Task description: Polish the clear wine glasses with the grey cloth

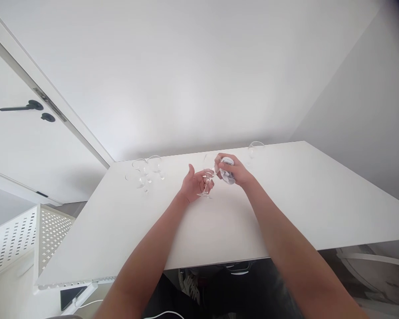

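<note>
A clear stemmed glass (207, 182) stands upright over the middle of the white table. My left hand (197, 182) has its fingers curled round the stem, with the thumb sticking up. In my right hand (232, 168) is a crumpled white cloth (227, 172), pressed against or close beside the right side of the bowl. Whether the foot of the glass rests on the tabletop I cannot tell. The fingertips of my right hand are partly hidden behind the cloth.
Several more clear stemmed glasses (154, 165) stand grouped at the table's left back. Another glass (254, 150) is near the back edge on the right. Behind the white table (119, 230) rises a wall. A door with a black handle (23, 106) and a perforated white panel (53, 221) are at left.
</note>
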Demonstrator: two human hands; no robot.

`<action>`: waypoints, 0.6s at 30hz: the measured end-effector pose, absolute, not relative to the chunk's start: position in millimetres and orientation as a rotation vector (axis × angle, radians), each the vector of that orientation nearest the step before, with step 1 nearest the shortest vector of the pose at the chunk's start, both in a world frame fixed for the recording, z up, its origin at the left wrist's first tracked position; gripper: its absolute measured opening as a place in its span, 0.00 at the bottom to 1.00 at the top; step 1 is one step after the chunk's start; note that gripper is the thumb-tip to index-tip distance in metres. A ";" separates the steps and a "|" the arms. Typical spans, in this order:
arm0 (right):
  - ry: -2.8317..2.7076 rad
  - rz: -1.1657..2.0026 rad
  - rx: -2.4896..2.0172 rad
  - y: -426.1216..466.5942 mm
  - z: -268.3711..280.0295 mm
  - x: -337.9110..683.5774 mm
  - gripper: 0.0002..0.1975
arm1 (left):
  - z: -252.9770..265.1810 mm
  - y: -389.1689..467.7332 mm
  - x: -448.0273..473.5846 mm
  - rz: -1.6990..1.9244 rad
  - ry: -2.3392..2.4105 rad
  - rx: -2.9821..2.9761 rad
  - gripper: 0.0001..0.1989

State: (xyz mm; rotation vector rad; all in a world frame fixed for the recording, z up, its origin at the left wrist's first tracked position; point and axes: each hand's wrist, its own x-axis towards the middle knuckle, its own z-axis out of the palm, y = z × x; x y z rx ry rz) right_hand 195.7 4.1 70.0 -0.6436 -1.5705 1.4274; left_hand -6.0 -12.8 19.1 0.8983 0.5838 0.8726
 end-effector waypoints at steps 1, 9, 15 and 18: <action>-1.565 1.430 -0.680 7.2 64.7 199.3 0.21 | 18.8 -13.6 -5.9 0.816 0.521 0.928 0.39; -1.267 1.427 -0.840 18.0 33.0 168.1 0.32 | 18.7 -12.8 -0.5 1.223 0.579 0.970 0.19; -1.181 1.484 -0.827 29.6 21.2 174.3 0.20 | 13.7 -11.8 1.4 1.613 1.011 1.145 0.20; -1.091 1.531 -0.754 38.3 11.5 173.7 0.18 | 9.6 -11.3 2.9 1.632 1.161 1.233 0.18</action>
